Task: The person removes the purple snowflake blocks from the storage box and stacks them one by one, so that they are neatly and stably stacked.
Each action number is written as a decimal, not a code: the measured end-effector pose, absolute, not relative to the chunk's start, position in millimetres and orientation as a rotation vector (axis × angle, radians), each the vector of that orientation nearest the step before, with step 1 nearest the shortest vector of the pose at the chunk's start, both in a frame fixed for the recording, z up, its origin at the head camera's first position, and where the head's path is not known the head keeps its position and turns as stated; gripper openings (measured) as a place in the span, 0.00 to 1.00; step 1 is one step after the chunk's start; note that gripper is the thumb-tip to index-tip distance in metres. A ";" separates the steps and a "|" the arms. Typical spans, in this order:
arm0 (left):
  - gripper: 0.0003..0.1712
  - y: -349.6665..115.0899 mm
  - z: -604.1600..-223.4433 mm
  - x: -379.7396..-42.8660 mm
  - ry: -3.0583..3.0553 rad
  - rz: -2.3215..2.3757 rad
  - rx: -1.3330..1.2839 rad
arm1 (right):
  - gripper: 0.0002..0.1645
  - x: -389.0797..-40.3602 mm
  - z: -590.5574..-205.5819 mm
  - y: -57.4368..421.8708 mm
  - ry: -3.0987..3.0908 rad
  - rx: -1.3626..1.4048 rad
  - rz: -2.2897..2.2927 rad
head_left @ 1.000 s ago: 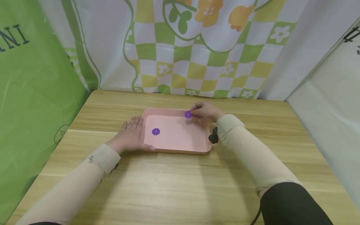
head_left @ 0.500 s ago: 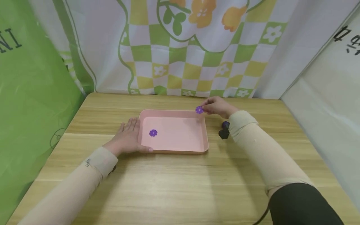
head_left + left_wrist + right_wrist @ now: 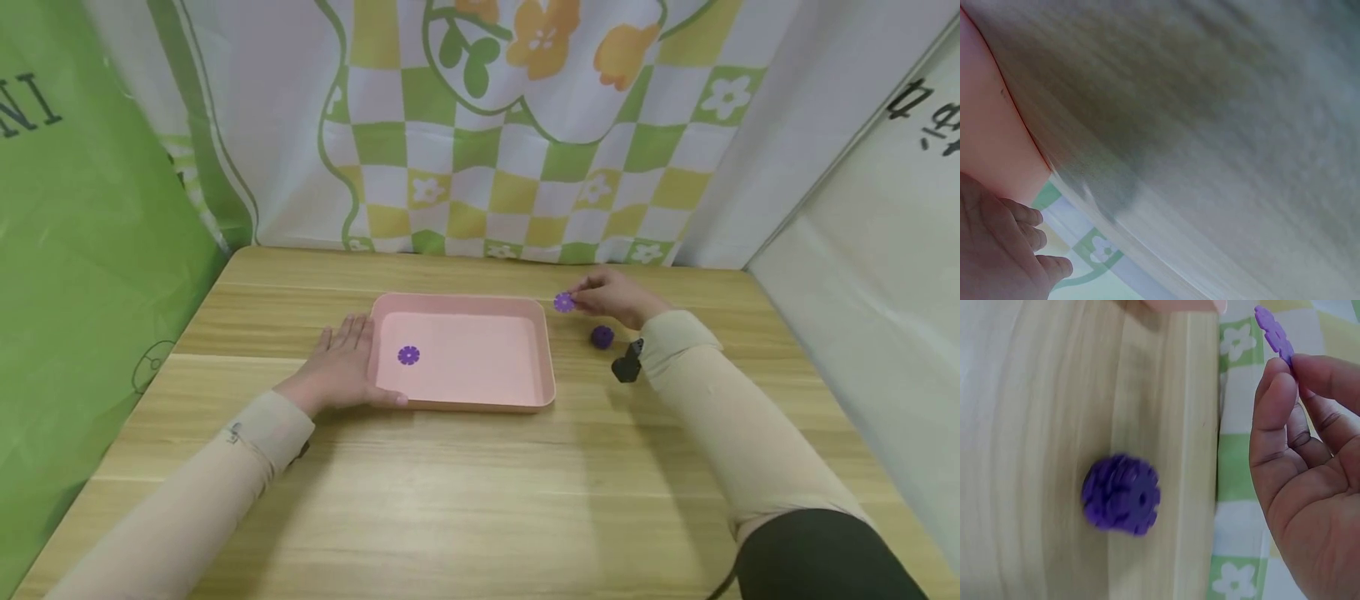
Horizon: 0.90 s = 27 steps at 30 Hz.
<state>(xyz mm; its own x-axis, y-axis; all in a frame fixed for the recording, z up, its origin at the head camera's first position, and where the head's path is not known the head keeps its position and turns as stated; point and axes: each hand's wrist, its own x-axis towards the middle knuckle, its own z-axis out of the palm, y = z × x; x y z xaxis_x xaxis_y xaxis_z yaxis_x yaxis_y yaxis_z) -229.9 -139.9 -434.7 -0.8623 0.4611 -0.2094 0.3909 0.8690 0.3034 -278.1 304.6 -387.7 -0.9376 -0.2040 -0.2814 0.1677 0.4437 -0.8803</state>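
My right hand (image 3: 617,298) pinches a purple snowflake disc (image 3: 564,302) between thumb and fingertips, just beyond the right end of a pink tray (image 3: 457,298). In the right wrist view the pinched disc (image 3: 1274,334) is seen nearly edge-on. A stack of purple snowflake discs (image 3: 1121,494) stands on the wooden table, and the same stack (image 3: 602,337) shows below my right hand in the head view. Inside the tray, toward its left end, one purple disc (image 3: 408,355) lies flat. My left hand (image 3: 341,367) rests against the tray's left end, fingers straight, thumb along the front rim.
A wooden table (image 3: 465,500) carries everything. Behind it hangs a checked, flower-printed curtain (image 3: 525,167). A green sheet (image 3: 97,250) closes off the left side and a white sheet (image 3: 870,250) the right. A black wrist camera (image 3: 627,367) sits under my right cuff.
My right hand has moved right with the pinched disc, from over the tray to beyond its right end. The stack of discs has come into sight. My left hand stays at the tray.
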 end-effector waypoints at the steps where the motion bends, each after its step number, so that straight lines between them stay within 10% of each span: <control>1: 0.90 -140.0 -435.1 -230.3 2.766 0.363 0.646 | 0.16 -276.3 -388.8 307.7 2.351 -0.031 -1.492; 27: 0.89 -138.8 -433.8 -229.6 2.757 0.363 0.644 | 0.16 -253.2 -410.9 361.1 2.306 0.101 -1.486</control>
